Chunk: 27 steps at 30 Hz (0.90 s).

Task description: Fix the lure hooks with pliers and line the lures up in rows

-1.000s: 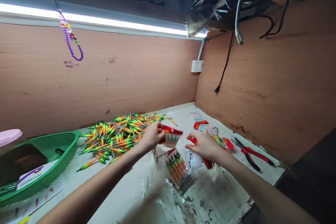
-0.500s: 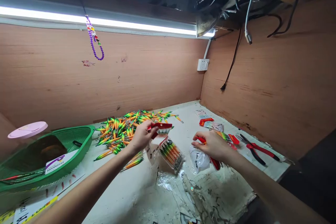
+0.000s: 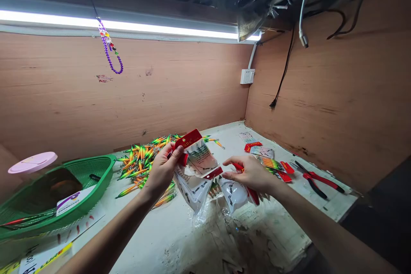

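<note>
My left hand (image 3: 165,163) pinches a red header card (image 3: 189,137) with a printed white insert (image 3: 202,157) below it. A clear plastic bag (image 3: 194,190) hangs under the card. My right hand (image 3: 252,172) is curled around a red item (image 3: 253,195) whose kind I cannot make out. Under its fingertips lies a clear bag with white inside (image 3: 234,192). Between the hands, a packet of green-and-orange fishing lures (image 3: 215,188) is mostly covered by the raised card and bag. Behind my left hand spreads a heap of loose lures (image 3: 141,158).
A green basket (image 3: 105,175) stands at the left, beneath a pink disc (image 3: 32,162). Red-handled pliers (image 3: 317,180) lie on the right, beside carded lures (image 3: 272,165). More red-topped cards (image 3: 261,150) rest at the back. A white cable (image 3: 302,21) hangs overhead.
My left hand has lifted and turned the red card, so its printed front now faces me, with the clear bag swinging below. My right hand has shifted slightly left.
</note>
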Each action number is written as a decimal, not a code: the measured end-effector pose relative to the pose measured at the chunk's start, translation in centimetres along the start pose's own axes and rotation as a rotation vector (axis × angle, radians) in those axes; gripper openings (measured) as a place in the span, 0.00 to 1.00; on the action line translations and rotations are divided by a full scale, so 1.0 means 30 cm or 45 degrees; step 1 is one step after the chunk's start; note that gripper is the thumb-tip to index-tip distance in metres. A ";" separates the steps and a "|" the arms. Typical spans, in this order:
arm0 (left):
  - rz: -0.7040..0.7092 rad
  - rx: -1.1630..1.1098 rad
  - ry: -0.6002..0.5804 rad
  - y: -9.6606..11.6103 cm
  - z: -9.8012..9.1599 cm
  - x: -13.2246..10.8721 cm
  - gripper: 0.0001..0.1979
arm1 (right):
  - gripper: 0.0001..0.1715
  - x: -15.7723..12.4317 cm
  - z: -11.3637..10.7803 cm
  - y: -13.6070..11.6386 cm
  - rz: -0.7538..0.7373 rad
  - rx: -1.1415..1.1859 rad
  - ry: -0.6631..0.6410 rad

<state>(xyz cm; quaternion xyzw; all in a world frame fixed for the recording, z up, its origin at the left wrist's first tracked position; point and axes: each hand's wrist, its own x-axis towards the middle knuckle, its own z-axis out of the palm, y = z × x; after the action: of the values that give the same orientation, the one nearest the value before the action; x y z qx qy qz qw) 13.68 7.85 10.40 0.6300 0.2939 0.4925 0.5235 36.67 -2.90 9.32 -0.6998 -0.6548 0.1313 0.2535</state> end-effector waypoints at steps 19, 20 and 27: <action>-0.320 -0.407 0.268 0.077 -0.018 0.021 0.18 | 0.23 0.005 -0.001 0.013 -0.712 -0.425 0.594; -0.335 -0.403 0.251 0.073 -0.012 0.017 0.18 | 0.21 0.000 -0.005 -0.015 -0.842 -0.431 0.598; -0.376 -0.345 0.166 0.008 -0.014 -0.018 0.23 | 0.16 -0.021 0.008 -0.070 -1.187 -0.268 0.680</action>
<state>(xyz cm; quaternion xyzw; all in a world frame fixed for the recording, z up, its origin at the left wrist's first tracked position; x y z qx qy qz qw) 13.06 7.47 10.44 0.4708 0.3473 0.4852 0.6498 34.70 -3.44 10.15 -0.3661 -0.8180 -0.2437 0.3708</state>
